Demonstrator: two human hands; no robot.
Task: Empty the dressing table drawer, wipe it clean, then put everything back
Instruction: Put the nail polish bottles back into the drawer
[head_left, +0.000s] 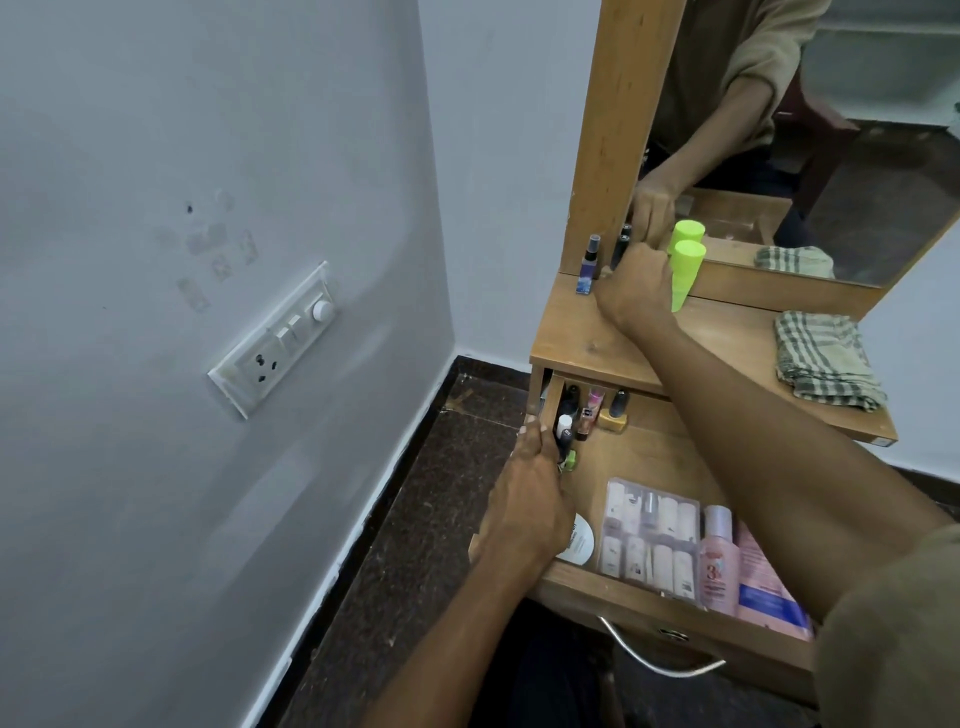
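Observation:
The wooden drawer (644, 605) of the dressing table is pulled open. My left hand (532, 499) reaches into its left side, fingers closed around a dark tube (563, 431) against the drawer wall. Further back lie a pink tube (592, 410) and a yellow nail polish bottle (615, 415). At the front sit a white jar (581, 544), a clear pack of small bottles (649, 535), a pink bottle (719, 561) and a pink packet (763, 582). On the tabletop my right hand (636, 291) is closed on a dark bottle (622, 244), beside a lime green bottle (687, 270).
A small purple spray bottle (589, 265) stands at the tabletop's back left. A folded checked cloth (826, 358) lies on the right of the tabletop (576, 338). The mirror (857, 156) rises behind. A wall with a switch board (275, 343) is close on the left.

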